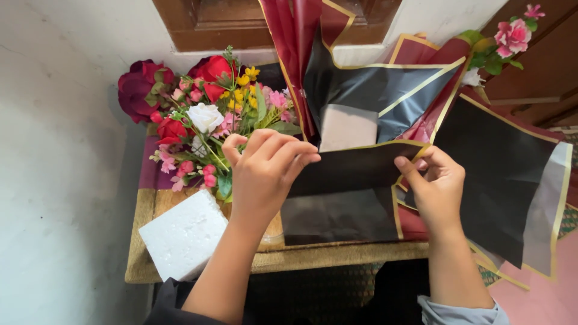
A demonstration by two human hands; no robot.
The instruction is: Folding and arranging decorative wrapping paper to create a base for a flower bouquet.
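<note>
1. My left hand [265, 171] is curled closed, its grip pinching the left end of a black wrapping sheet [349, 171] with a gold border.
2. My right hand [436, 186] pinches the same sheet at its right end, thumb on the front near the gold corner, fingers behind.
3. The sheet is held up between both hands, stretched roughly level above the tabletop [271, 260], which has a woven mat cover.
4. Behind it stands a fan of dark red and black wrapping papers [367, 84], gold-edged, with a pale block [348, 127] in the middle.
5. A larger black sheet [500, 180] with a translucent strip hangs off to the right, past my right hand.
6. Left of my left hand: bunch of artificial flowers [205, 114], red roses, one white rose, small pink and yellow blooms.
7. White foam block [183, 235] lies on the tabletop's near left corner, just beside my left forearm.
8. Pink flower sprig [512, 36] at top right, well apart from the hands.
</note>
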